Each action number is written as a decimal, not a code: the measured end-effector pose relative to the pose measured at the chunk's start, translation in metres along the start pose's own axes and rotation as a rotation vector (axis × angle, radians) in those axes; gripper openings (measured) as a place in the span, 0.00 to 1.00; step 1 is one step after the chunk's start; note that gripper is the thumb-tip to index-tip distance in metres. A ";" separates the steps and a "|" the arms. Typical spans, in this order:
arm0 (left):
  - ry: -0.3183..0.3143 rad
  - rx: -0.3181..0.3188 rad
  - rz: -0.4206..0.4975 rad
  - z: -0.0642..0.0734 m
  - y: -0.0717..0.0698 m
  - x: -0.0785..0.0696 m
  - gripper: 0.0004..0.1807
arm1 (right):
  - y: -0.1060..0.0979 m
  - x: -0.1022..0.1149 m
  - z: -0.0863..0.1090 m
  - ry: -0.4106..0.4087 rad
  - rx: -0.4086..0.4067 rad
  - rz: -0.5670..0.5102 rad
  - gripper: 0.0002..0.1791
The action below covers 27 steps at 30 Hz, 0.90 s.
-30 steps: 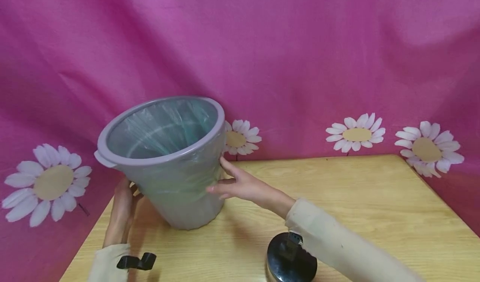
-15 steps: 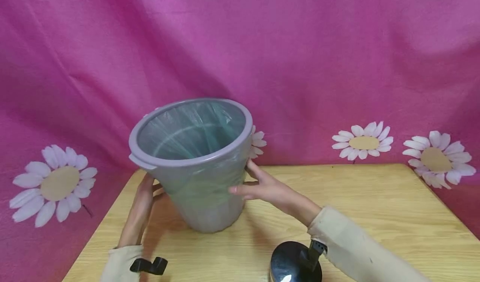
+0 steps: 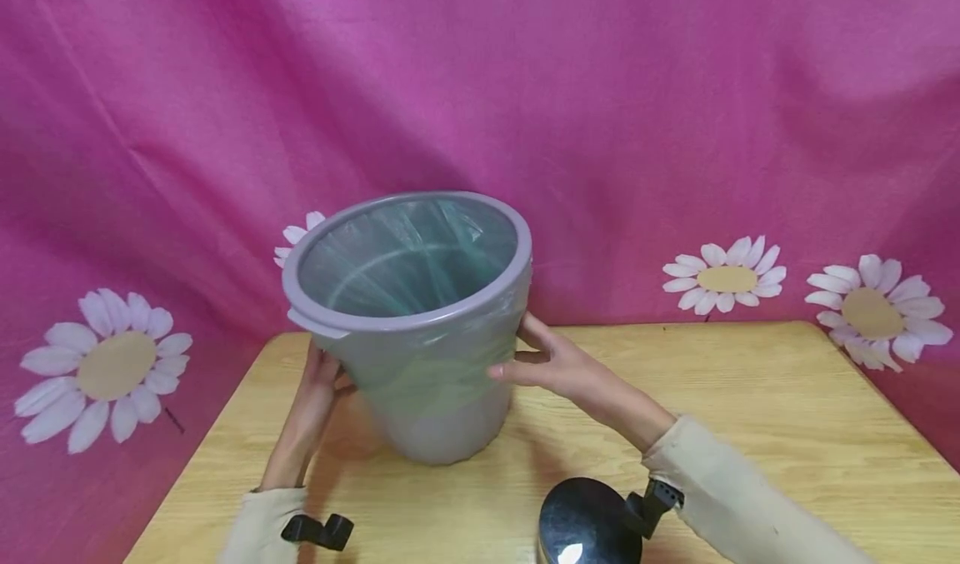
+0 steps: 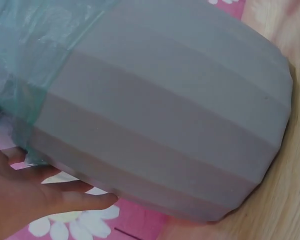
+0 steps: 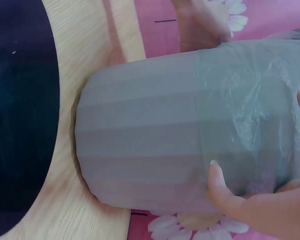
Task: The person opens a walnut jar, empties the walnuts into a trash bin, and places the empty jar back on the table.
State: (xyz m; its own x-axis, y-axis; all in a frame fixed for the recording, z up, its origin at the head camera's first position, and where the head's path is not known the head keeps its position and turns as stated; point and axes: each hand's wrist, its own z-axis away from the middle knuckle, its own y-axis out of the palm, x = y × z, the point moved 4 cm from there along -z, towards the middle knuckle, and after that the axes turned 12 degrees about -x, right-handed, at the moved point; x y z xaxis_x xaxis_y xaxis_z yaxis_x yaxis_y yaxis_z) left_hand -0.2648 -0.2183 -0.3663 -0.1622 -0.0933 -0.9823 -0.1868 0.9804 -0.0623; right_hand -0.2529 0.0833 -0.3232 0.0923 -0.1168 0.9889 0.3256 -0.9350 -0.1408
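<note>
"Where was the bin (image 3: 446,435)?"

"Just left of the frame's middle in the head view, its round mouth tipped toward the camera. The base was at the table (image 3: 712,389); I couldn't tell whether it was resting or slightly raised."

"And the hands?"

"One at each side. The left hand (image 3: 318,376) lay against the wall beneath the rim's tab, its fingers stretched out and spread, as the left wrist view showed. The right hand (image 3: 555,362) was spread too, one digit on the near side, others running behind, partly hidden. Neither was closed round anything; the bin sat between them."

"What lined it?"

"A thin green bag (image 3: 420,376), see-through, coming out under the rim and covering the upper outside wall."

"Any markings to read?"

"The grey wall showed broad, plain flutes, and the bag showed only creases and shine. The printing I saw was daisies (image 3: 726,278) on the pink cloth (image 3: 600,131), at the left and right of the frame."

"Anything nearer?"

"A round, glossy black-topped object (image 3: 573,514) at the bottom, right of centre, below the right forearm, with a bright glare on it."
</note>
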 end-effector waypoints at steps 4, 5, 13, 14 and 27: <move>0.013 0.025 -0.010 0.000 0.014 -0.002 0.29 | -0.014 -0.002 0.004 -0.004 -0.043 0.025 0.48; 0.018 0.027 -0.011 -0.001 0.017 -0.002 0.29 | -0.017 -0.003 0.005 -0.004 -0.054 0.035 0.48; 0.071 0.055 0.018 0.004 0.039 -0.005 0.25 | -0.036 -0.006 0.017 -0.001 -0.136 0.063 0.46; 0.076 0.057 0.016 0.004 0.041 -0.006 0.25 | -0.038 -0.006 0.018 -0.002 -0.144 0.064 0.46; 0.124 0.035 -0.099 0.008 0.093 -0.018 0.22 | -0.073 -0.006 0.032 -0.011 -0.219 0.051 0.46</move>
State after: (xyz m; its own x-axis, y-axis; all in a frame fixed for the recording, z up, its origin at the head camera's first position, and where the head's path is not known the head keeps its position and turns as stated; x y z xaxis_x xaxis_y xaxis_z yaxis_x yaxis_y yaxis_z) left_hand -0.2718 -0.1244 -0.3560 -0.2635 -0.2088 -0.9418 -0.1739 0.9706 -0.1666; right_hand -0.2471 0.1626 -0.3204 0.1136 -0.1635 0.9800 0.1083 -0.9785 -0.1758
